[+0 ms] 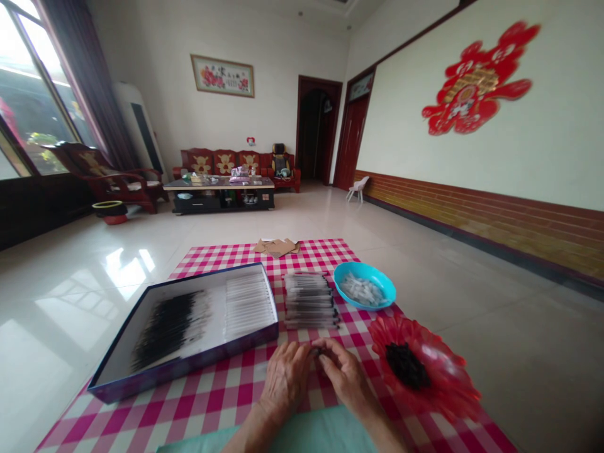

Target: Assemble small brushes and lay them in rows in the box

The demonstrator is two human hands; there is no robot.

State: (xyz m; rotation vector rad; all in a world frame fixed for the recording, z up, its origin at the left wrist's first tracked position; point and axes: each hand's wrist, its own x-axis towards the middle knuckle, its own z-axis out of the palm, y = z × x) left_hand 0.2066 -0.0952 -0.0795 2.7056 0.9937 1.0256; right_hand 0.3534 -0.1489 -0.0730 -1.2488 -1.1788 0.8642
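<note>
My left hand (287,372) and my right hand (343,370) meet over the checked cloth at the near edge of the table. The right fingers are pinched on a small black piece (317,353). The left fingers are curled closed against it, and what they hold is hidden. Just beyond my hands lies a stack of clear pens with dark ends (309,302). To the left stands a shallow box (221,345) with thin black-ended rods (165,324) and clear tubes (249,305) in it. At the right, a red flower-shaped dish (443,358) holds small black pieces (406,365).
A blue bowl (389,286) of small translucent pieces (362,289) stands at the back right. Brown cardboard scraps (278,246) lie at the cloth's far edge. A pale green cloth (325,431) is under my forearms. Farther off are a coffee table (219,185) and a wooden sofa.
</note>
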